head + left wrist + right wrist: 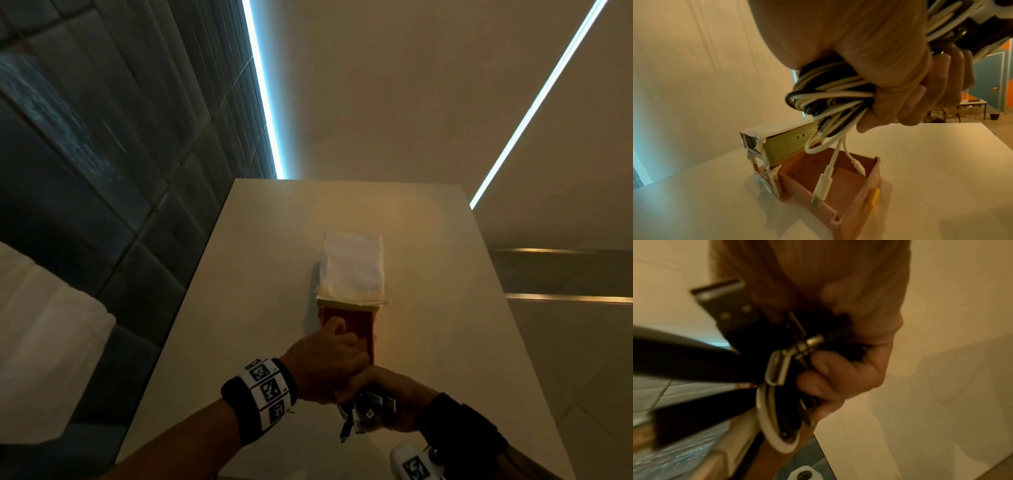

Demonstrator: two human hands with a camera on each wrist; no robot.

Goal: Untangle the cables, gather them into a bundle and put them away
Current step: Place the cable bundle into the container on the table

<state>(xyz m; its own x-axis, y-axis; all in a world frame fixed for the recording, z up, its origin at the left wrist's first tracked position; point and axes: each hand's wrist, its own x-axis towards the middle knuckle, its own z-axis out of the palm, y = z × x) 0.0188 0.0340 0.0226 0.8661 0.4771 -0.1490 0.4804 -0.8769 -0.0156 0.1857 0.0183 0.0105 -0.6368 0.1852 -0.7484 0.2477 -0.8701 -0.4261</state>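
Observation:
A bundle of white and black cables (830,97) hangs over an open pink box (873,178). My left hand (879,65) grips the bundle's lower part, and two white connectors dangle into the box. The box lid (789,141), yellow-green inside and taped white outside, stands open at the far side. In the head view the box (363,325) sits mid-table with its lid (352,267) tipped away from me. My left hand (325,366) is over the box's near end. My right hand (394,390) grips the bundle's near end (366,407). Its curled fingers (838,369) hold plugs and a white loop (777,418).
The box stands on a white table (239,308) with bare surface all round it. Left of the table are a dark padded wall panel (85,171) and white bedding (44,342). A distant desk (972,104) shows beyond the table's far edge.

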